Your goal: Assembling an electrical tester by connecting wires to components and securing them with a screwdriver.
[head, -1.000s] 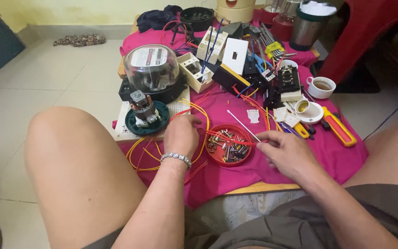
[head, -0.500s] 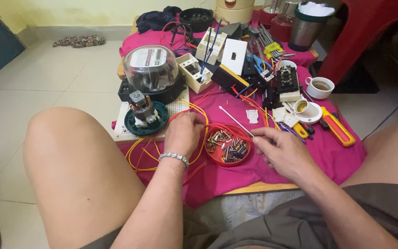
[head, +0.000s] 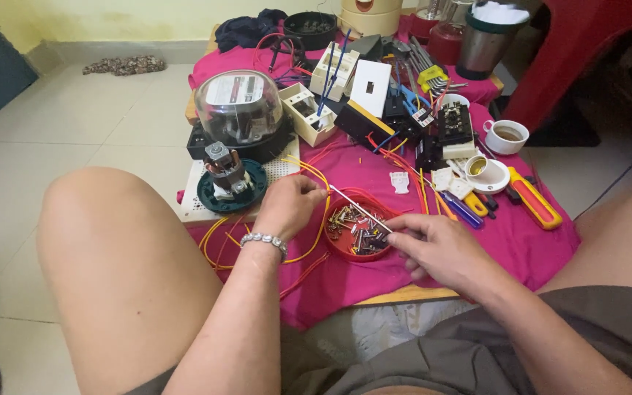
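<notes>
The left hand [head: 290, 205] and the right hand [head: 437, 245] each pinch one end of a thin white wire [head: 360, 210], stretching it taut between them, probably to keep it straight for working. Directly under the wire sits a red dish of screws [head: 349, 235], within easy reach. Beyond the left hand lie looping yellow wires [head: 309, 172], a small motor on a green base [head: 227, 183], and a glass-domed meter [head: 239, 110].

surface: low table [head: 404, 295] | cover: pink cloth [head: 521, 241]; on it: red dish [head: 339, 245]; screwdriver [head: 534, 199]; cup [head: 507, 136]
</notes>
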